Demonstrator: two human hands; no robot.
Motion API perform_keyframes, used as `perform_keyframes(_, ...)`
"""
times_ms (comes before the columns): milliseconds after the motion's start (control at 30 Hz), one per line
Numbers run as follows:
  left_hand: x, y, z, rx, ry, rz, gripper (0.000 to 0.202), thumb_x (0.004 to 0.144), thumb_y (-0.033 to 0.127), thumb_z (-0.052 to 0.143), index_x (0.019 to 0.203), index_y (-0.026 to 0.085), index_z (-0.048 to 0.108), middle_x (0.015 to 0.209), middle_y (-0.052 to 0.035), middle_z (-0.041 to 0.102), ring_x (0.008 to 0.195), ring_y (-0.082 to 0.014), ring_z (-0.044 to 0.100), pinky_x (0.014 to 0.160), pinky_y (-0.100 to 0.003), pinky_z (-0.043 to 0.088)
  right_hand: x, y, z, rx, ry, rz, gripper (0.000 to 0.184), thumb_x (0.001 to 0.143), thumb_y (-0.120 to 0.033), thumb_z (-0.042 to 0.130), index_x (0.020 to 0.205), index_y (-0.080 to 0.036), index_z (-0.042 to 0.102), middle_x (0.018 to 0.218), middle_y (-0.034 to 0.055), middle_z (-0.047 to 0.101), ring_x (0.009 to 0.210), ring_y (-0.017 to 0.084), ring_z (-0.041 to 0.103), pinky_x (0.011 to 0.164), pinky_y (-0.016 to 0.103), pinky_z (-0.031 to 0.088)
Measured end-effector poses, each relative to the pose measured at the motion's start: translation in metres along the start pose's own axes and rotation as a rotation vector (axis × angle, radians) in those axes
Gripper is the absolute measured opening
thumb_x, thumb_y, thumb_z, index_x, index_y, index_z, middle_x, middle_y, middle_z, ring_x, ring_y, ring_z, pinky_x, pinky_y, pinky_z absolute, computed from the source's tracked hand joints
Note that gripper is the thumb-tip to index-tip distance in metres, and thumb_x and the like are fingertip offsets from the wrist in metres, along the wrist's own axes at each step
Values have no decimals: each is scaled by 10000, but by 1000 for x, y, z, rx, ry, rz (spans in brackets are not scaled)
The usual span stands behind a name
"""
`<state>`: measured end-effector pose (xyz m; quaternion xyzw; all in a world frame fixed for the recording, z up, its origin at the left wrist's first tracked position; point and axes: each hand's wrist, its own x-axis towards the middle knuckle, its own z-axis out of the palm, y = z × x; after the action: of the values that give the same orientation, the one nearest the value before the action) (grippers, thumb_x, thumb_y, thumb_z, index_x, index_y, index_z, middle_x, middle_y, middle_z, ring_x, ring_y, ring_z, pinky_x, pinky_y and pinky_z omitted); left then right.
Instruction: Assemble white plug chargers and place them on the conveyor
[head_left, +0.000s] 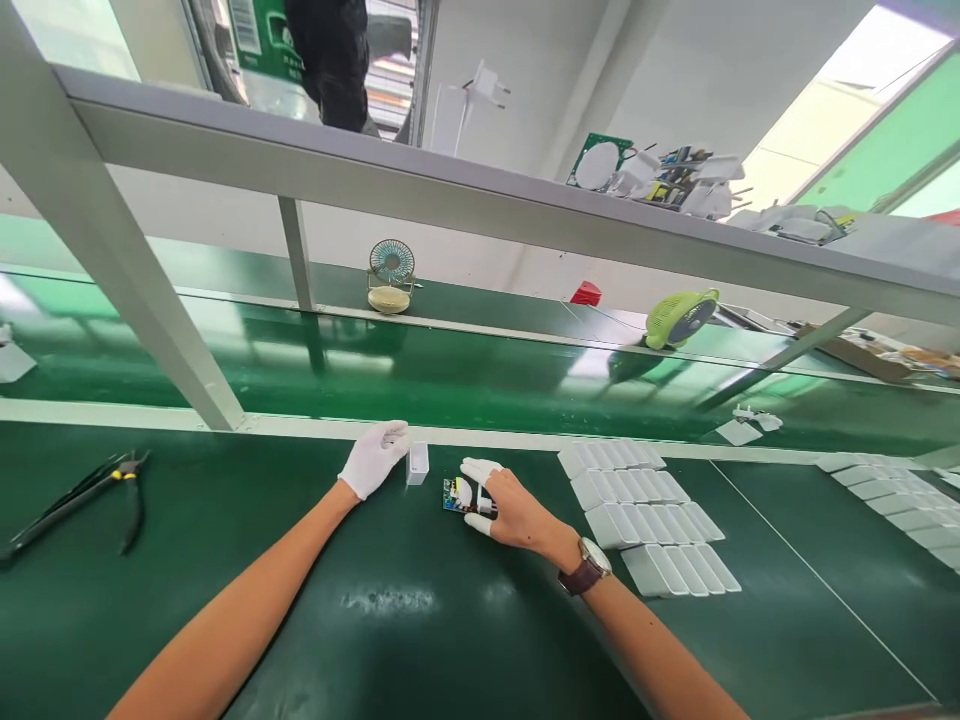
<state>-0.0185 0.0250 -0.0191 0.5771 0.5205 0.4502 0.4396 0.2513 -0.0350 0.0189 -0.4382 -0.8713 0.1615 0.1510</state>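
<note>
My left hand (376,458), in a white glove, lies beside a small white plastic housing (418,464). Its fingers reach towards the housing's upper left corner without wrapping round it; whether they touch it is unclear. The housing stands on the green work surface. My right hand (514,503), with white finger covers and a watch at the wrist, is over a small circuit board (457,495) with yellow and white components. Thumb and fingers are spread apart around the board's right end, which is partly hidden by the hand.
Stacked white plastic cases (645,515) lie to the right, with more cases (900,505) farther right. Black-handled pliers (82,495) lie at the left. A green conveyor belt (465,375) runs behind the bench rim. An overhead shelf (450,185) carries boards and plugs. Fans (679,318) stand beyond.
</note>
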Motion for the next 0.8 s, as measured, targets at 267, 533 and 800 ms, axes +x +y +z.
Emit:
perform_keyframes(267,-15,15,15,486,-156,79,811,565,387,861,1304,195,586,1243,-144,647,1182,-365,594,1010,-468,467,-5,2,15,231,166,158,569,767,-194,644,1330,-214,564,1197,92,642,1037,239,658,933,420,551)
perform_keyframes(533,-50,14,-1,269,-157,-14,731,649,202,747,1335,252,500,1004,-16,709,817,-200,694,713,-310,574,20,-32,9,315,374,60,581,792,-157,583,1361,-258,523,1298,112,549,1079,243,621,846,394,593)
perform_keyframes(800,-84,1,0,338,46,183,695,611,149,784,1265,231,565,1196,-84,646,1084,-257,654,934,-403,555,4,-64,27,294,450,-125,579,855,-128,585,1397,-310,494,1298,108,577,1033,239,653,699,343,633)
